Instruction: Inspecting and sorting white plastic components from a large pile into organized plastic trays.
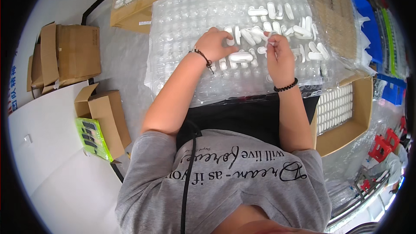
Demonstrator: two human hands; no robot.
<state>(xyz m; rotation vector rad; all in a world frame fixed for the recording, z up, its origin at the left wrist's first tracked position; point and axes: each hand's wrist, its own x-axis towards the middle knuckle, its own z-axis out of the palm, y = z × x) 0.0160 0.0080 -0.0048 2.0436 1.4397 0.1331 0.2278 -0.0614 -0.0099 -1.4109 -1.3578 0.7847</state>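
1. Nearest is your grey shirt (260, 199), with a black cord (186, 186) hanging down its front. Past it, the near edge of the clear pocketed tray (182, 39) reaches over your dark-covered lap, probably so that the work lies within easy reach of both arms.

2. Beside you on the right, an open carton (342, 143) holds white pieces in close, even rows, an order that likely saves room.

3. Your right hand (281, 56) is over the tray, thumb and fingertips closed together on a small white piece (271, 35). A fingertip pinch like this seems suited to something so slight, though your fingers hide much of it.

4. Your left hand (213, 45) is open in a loose C, thumb well apart from the fingers. Its tips are right by white pieces; I cannot tell whether they touch. A long white piece (241, 56) lies crosswise just beside the thumb.

5. Around and beyond your hands, more loose white pieces (248, 37) lie at mixed angles on the tray, whose bumpy surface perhaps limits rolling.

6. Farther off, a brown carton (130, 17) at upper left bears more white pieces in rows.
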